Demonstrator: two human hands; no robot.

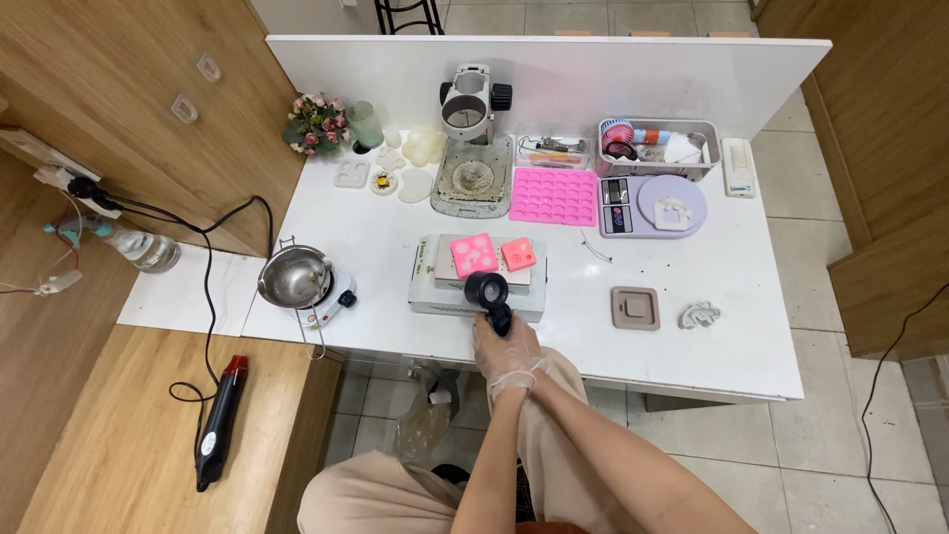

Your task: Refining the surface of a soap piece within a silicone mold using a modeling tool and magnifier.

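Two small pink moulds (491,254) lie side by side on one white box-shaped unit (427,287) at the centre of the white table (751,336). One larger pink mould tray (554,196) with many cavities lies behind them, beside one digital scale (633,213) carrying one white cast piece. One stereo microscope (470,119) stands at the back, with one grey basket (704,133) of small items to its right. One brown square mould (635,308) and one grey cast piece (699,315) lie well apart from the unit, toward the right edge. One metal pot (295,276) sits on a small hot plate at the left edge, and one black-and-red heat gun (219,425) lies on the wooden bench below. Two forearms converge at the front table edge; which one ends in the gloved hand (504,351) cannot be told. The visible hand is closed around the handle of one black round-headed tool (488,294), whose head rests just in front of the two small moulds. The other hand is hidden.
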